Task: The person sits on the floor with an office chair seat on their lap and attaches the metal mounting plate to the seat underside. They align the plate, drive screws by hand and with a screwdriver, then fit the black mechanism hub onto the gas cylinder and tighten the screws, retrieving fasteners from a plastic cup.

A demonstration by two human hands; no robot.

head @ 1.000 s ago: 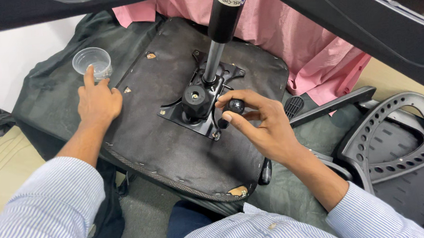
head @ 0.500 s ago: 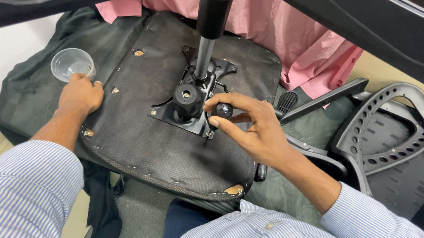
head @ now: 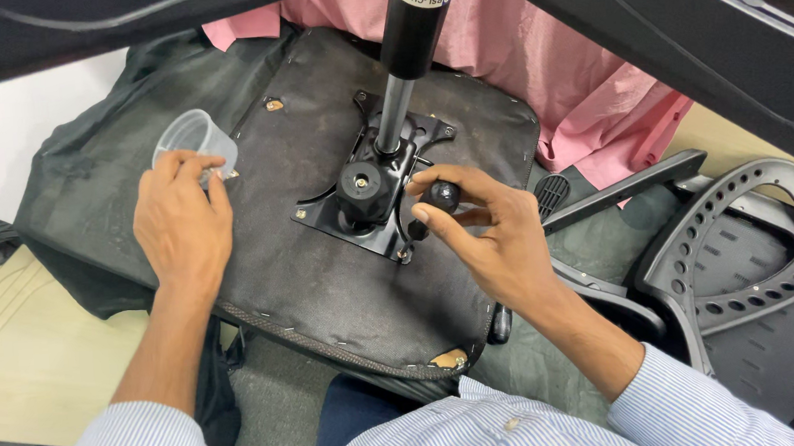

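Black knob pinched in right grip; clear plastic cup within left grip's closed fingertips.

Clear glossy plastic cup, matt black metal plate, pink cloth

- Showing black, dusted with grey, on the upturned seat base
- Gleaming black on the mounting plate and round knob
- Running silver then black up the gas cylinder
- Staying clear and colourless in the plastic cup
- Glowing pink on the crumpled cloth
- Wearing fine blue-and-white stripes on the shirt sleeves
- Lying grey with perforated holes on the chair back frame
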